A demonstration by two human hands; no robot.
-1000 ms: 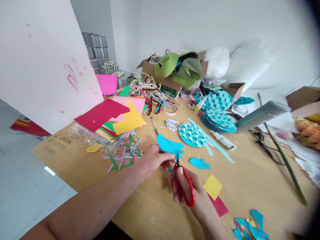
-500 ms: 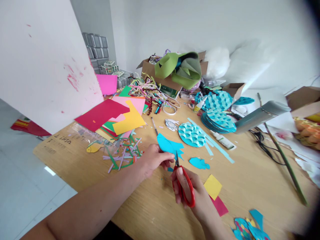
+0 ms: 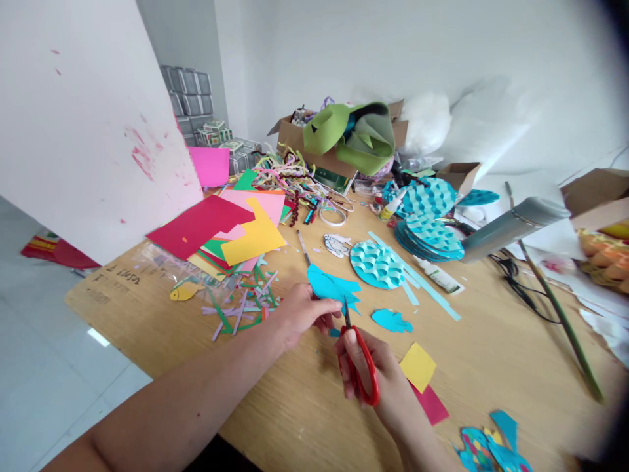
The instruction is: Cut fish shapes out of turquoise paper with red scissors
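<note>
My left hand (image 3: 309, 309) pinches a piece of blue paper (image 3: 327, 285) by its lower edge, a little above the table. The paper has a pointed, jagged right end. In my right hand (image 3: 376, 367) is a pair of red-handled scissors (image 3: 367, 373), with the fingers through the loops. Its dark blades point up and meet the paper's lower right edge; whether they are parted is hard to see. To the right lies a blue paper fish (image 3: 392, 320). Beyond the paper sit a white fish drawing (image 3: 337, 245) and a blue disc with wavy strips (image 3: 377, 265).
Coloured paper sheets (image 3: 201, 226) and thin paper scraps (image 3: 240, 311) lie to the left. A yellow square (image 3: 418, 367) is beside my right wrist. Farther right stand a grey flask (image 3: 515, 226), a glue bottle (image 3: 439, 275) and a long green stick (image 3: 560, 314).
The scissors and my right hand have shifted very slightly left. The blue paper stays between my left fingers, almost unmoved.
</note>
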